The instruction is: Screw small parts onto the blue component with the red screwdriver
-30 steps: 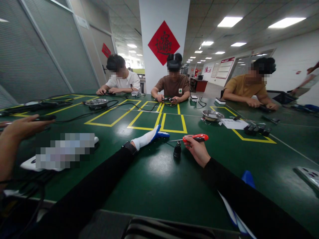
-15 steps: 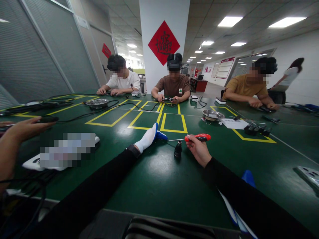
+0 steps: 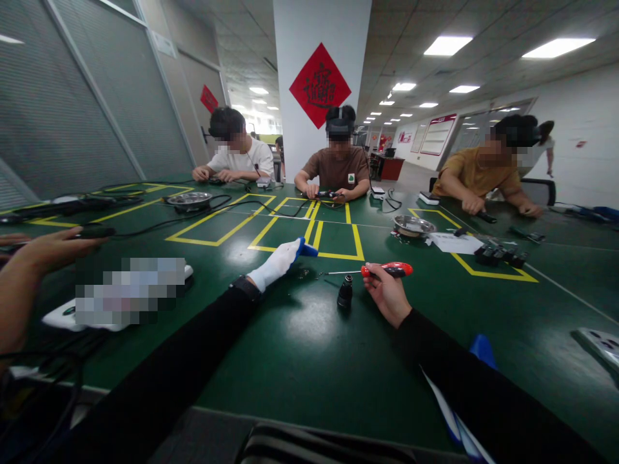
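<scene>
In the head view my left hand (image 3: pixel 278 264) wears a white glove with blue fingertips. Its fingers stretch out just over the green table, and nothing shows in them. Below the fingertips lie small loose bits, perhaps screws (image 3: pixel 304 274). My bare right hand (image 3: pixel 387 295) is closed round the red and black handle of a screwdriver (image 3: pixel 394 270). The thin shaft points left toward the loose bits and is held nearly level. Between my hands a black tapered part (image 3: pixel 345 293) with a narrow top stands upright on the table.
A metal bowl (image 3: pixel 413 225) and white paper (image 3: pixel 454 242) lie right of centre, beside several black blocks (image 3: pixel 500 253). Another bowl (image 3: pixel 188 200) stands at the back left. A white device (image 3: pixel 58 317) and a co-worker's hand (image 3: pixel 43 254) are at left. Several people sit opposite.
My left hand has drawn back to the left, away from the screwdriver's tip, uncovering the small bits on the table. My right hand with the screwdriver has barely moved.
</scene>
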The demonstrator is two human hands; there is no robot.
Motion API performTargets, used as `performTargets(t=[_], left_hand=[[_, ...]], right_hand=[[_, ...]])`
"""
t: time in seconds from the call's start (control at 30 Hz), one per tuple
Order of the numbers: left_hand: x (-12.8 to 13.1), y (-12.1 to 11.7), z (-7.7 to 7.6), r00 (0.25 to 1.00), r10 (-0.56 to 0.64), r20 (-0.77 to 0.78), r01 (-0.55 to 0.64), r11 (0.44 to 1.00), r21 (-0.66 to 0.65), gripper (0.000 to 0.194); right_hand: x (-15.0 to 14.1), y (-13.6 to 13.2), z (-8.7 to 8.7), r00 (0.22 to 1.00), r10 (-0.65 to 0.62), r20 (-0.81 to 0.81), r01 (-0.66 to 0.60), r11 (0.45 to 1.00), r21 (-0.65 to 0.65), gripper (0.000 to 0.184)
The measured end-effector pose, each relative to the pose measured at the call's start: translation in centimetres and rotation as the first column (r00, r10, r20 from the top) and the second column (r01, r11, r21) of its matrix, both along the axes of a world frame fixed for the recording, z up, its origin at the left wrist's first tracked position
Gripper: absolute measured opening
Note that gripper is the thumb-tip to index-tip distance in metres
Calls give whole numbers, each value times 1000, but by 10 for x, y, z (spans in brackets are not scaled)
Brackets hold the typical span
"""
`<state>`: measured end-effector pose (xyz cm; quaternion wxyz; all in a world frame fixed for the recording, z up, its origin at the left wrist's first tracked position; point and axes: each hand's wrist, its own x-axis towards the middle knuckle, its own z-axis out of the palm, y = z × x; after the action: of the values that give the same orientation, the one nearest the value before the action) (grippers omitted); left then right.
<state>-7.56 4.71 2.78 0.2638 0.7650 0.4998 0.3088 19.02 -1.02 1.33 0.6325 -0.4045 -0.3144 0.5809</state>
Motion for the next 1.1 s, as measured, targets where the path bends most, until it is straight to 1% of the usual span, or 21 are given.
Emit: performTargets(t=[0.03, 0.07, 0.1, 0.13, 0.2, 0.23, 0.3, 0.5, 0.67, 0.8, 0.97, 1.03, 1.1], left_hand=[[-8, -3, 4, 991, -84, -105, 87, 996, 24, 71], [-15, -5, 6, 960, -190, -204, 196, 980, 9, 78], [-23, -7, 7, 929, -253, -268, 256, 966, -26, 89], [-29, -8, 7, 892, -303, -336, 294, 953, -79, 100], [-36, -8, 3, 826, -330, -456, 298, 944, -142, 115], [-36, -8, 1, 801, -321, -505, 283, 947, -152, 119], [-33, -7, -4, 775, -274, -570, 247, 961, -126, 119], [-16, -10, -10, 759, -158, -632, 193, 981, -13, 94], [-8, -7, -18, 784, -89, -614, 160, 985, 61, 82], [-1, -3, -25, 804, -67, -591, 150, 984, 93, 80], [11, -4, -31, 832, 9, -555, 95, 983, 158, 78], [14, -5, -33, 840, 33, -541, 79, 980, 182, 70], [12, -4, -32, 843, 30, -537, 81, 980, 182, 58]], right_hand=[[0, 0, 0, 1000, -1, -1, 1, 1000, -4, 19], [0, 0, 0, 1000, -1, -2, 1, 1000, -5, 19], [-1, 0, 1, 1000, -1, -2, 1, 1000, -4, 19], [-1, 0, 1, 1000, -1, -2, 1, 1000, -1, 19], [-2, -1, 2, 1000, -1, 4, 1, 1000, 6, 18], [-2, -2, 3, 1000, 0, 7, 0, 1000, 8, 18], [-2, -4, 4, 1000, 1, 9, -1, 1000, 10, 18], [-2, -4, 3, 1000, -5, 14, 5, 1000, 2, 17], [-3, -2, 1, 1000, -1, 30, 0, 1000, 27, 17], [-4, -2, 1, 999, -7, 39, 6, 1000, 24, 18], [-4, -2, 1, 999, -6, 44, 5, 1000, 29, 19], [-4, -2, 1, 999, -4, 44, 3, 1000, 30, 20], [-4, -2, 1, 999, -1, 40, 0, 1000, 31, 20]])
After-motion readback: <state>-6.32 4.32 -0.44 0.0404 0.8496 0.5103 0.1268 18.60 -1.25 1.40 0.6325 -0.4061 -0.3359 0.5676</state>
